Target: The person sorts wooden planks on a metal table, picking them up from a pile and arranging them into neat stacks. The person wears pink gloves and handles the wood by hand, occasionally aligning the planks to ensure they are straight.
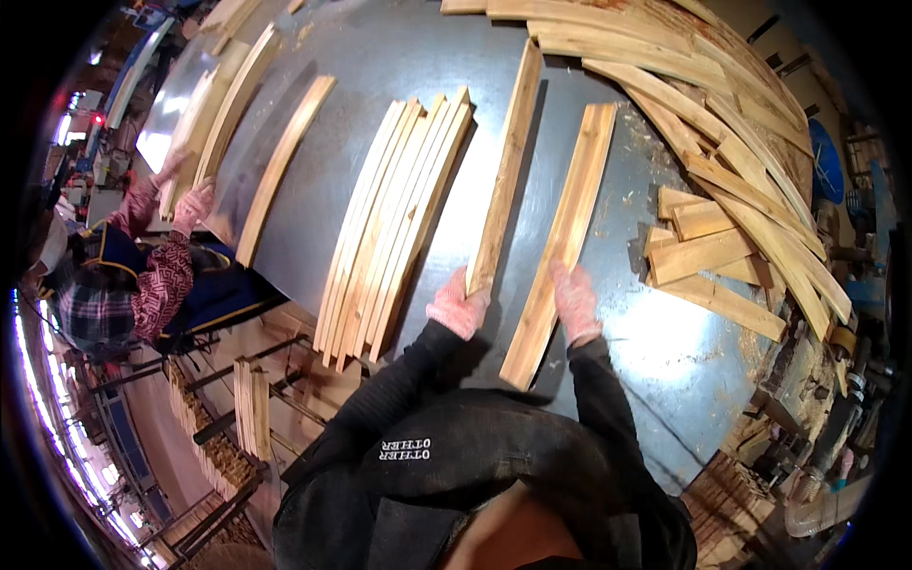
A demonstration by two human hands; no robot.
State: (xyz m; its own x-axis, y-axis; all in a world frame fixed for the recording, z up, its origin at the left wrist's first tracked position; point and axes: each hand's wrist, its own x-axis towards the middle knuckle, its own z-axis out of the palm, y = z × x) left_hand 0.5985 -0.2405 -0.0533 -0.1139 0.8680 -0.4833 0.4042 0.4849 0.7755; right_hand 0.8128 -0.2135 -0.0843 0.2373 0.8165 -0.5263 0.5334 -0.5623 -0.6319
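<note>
My left hand (pixel 458 306), in a pinkish glove, is closed round the near end of a long wooden board (pixel 508 166). That board is tilted up on its narrow side and slants away across the metal table (pixel 380 66). To its right, a second, wider-looking board (pixel 568 204) lies with its near end pointing toward me. My right hand (pixel 576 302), gloved the same way, grips this board's right edge below its middle. Left of my left hand, several narrow boards (pixel 394 228) lie side by side in a bundle.
A lone board (pixel 285 171) lies farther left. At the far left a co-worker in a plaid top (pixel 142 256) holds other boards (pixel 233 109). Short offcuts (pixel 703 252) and a heap of long boards (pixel 750 176) cover the right side. Stacked wood (pixel 204 432) stands on a rack at lower left.
</note>
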